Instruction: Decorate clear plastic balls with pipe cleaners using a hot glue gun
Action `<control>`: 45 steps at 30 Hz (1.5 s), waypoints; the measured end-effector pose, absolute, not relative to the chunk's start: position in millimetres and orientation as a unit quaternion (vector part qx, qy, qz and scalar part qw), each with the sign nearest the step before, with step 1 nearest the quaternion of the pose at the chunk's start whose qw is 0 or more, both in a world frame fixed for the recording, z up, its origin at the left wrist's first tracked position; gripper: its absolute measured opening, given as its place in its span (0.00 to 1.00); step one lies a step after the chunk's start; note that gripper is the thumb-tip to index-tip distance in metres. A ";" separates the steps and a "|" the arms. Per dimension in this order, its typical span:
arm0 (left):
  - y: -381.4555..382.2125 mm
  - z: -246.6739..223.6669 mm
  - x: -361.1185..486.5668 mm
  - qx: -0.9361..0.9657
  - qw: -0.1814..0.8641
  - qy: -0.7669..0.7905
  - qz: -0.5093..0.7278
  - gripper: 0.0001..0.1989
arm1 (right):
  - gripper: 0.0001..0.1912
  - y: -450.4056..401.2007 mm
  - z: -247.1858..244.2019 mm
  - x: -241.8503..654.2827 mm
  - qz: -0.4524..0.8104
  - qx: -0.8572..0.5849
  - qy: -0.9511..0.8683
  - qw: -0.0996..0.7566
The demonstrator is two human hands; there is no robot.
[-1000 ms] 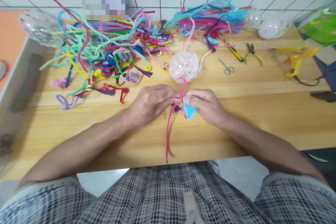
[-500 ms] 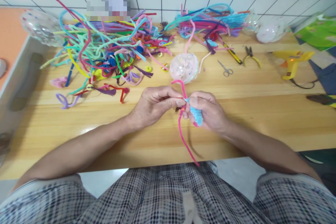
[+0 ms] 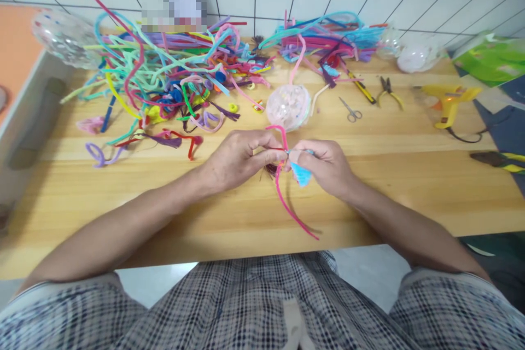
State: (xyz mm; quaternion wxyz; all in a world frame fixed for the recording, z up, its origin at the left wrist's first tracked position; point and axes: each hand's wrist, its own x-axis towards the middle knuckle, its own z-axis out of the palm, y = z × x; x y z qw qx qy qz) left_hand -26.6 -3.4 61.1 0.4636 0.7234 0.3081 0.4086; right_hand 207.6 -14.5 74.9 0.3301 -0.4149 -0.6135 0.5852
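My left hand (image 3: 241, 158) pinches a pink pipe cleaner (image 3: 283, 191) between thumb and forefinger; its upper end curls over and its long tail hangs down to the right. My right hand (image 3: 322, 167) is closed on a light blue fuzzy piece (image 3: 302, 176), coiled from what looks like pipe cleaner. The two pieces meet at the fingertips, and the fingers hide the join. A dark tassel (image 3: 270, 170) shows beneath the left fingertips. Just beyond the hands lies a clear confetti ball (image 3: 287, 106).
A tangled heap of coloured pipe cleaners (image 3: 164, 65) fills the back left, with another bundle (image 3: 328, 35) at the back centre. Small scissors (image 3: 351, 111), a yellow cutter (image 3: 361, 87), pliers (image 3: 388, 93) and a yellow glue gun (image 3: 449, 103) lie to the right.
My right hand has turned slightly, and the blue piece has tilted and moved up a little. The pink tail has swung up and to the right. The view has shifted slightly.
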 end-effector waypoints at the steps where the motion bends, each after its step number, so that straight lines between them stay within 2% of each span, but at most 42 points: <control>1: -1.5 61.9 -28.6 0.717 0.491 0.308 0.387 0.18 | 0.15 -13.2 75.8 208.5 0.579 -0.416 -0.624 0.320; 5: 5.6 63.9 -34.1 0.659 0.648 0.266 0.275 0.18 | 0.13 -10.8 77.5 208.4 0.623 -0.402 -0.614 0.272; 7: 6.8 63.9 -34.9 0.649 0.671 0.257 0.248 0.19 | 0.13 -10.2 76.0 208.3 0.637 -0.403 -0.603 0.261; 9: 5.7 64.4 -35.0 0.684 0.630 0.270 0.250 0.20 | 0.13 -9.0 73.1 208.9 0.642 -0.402 -0.602 0.254; 15: -2.4 72.5 -40.4 0.850 0.387 0.249 0.258 0.24 | 0.22 -4.6 62.1 211.6 0.675 -0.336 -0.626 0.196; 22: -6.3 71.0 -40.8 0.932 0.254 0.141 0.215 0.19 | 0.21 -22.3 54.9 220.3 0.612 -0.366 -0.679 0.175; 27: -3.2 58.5 -33.3 0.914 0.310 0.110 0.236 0.15 | 0.21 -27.2 53.1 230.3 0.562 -0.337 -0.724 0.214; 32: 0.4 43.5 -27.8 0.881 0.356 0.160 0.268 0.16 | 0.20 -14.6 45.4 233.7 0.611 -0.358 -0.684 0.176; 35: 0.5 39.7 -25.4 0.885 0.340 0.194 0.252 0.19 | 0.20 -9.3 43.8 234.0 0.614 -0.373 -0.677 0.160; 40: -7.7 45.3 -23.8 0.930 0.248 0.145 0.231 0.23 | 0.19 -10.6 51.9 234.0 0.641 -0.359 -0.665 0.130; 45: -17.8 53.3 -19.3 0.888 0.329 0.126 0.296 0.18 | 0.18 -18.6 63.3 232.9 0.726 -0.322 -0.593 0.134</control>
